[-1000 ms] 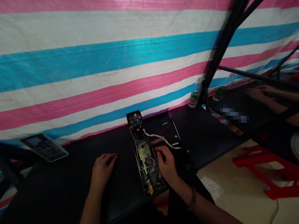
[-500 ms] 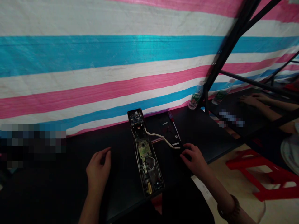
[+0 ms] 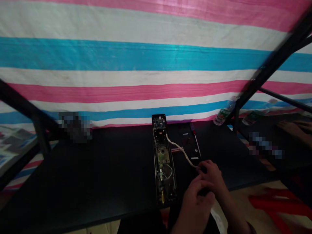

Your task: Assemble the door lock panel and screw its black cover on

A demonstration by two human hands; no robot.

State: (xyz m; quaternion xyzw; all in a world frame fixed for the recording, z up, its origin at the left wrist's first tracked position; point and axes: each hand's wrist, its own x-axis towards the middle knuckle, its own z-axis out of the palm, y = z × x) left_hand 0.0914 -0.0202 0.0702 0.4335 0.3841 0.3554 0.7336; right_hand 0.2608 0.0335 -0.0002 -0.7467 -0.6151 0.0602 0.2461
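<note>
A long black device housing (image 3: 173,182) lies uncovered at the table's front edge, showing a circuit board (image 3: 159,122), a metal mechanism (image 3: 163,155) and a brass-coloured cylinder part (image 3: 162,196). From its upper part a white cable (image 3: 181,149) runs right to my right hand (image 3: 211,175), whose fingertips are closed on its end. My left hand (image 3: 198,200) is in front of my right wrist, fingers curled with a gap to the thumb and nothing visible in them. Right of the housing is a dark flat panel (image 3: 188,143). A screwdriver (image 3: 195,138) lies along its right side.
A water bottle (image 3: 223,112) leans at the back right by a black metal frame post (image 3: 265,71). Another bottle (image 3: 255,115) and a co-worker's hands (image 3: 292,128) are at the neighbouring table. A striped sheet (image 3: 122,78) hangs behind. A red stool (image 3: 280,204) stands at lower right.
My left hand has moved from left of the housing across to the right, close to my right hand. The cable's end has come nearer to me with my right hand. The view has turned left.
</note>
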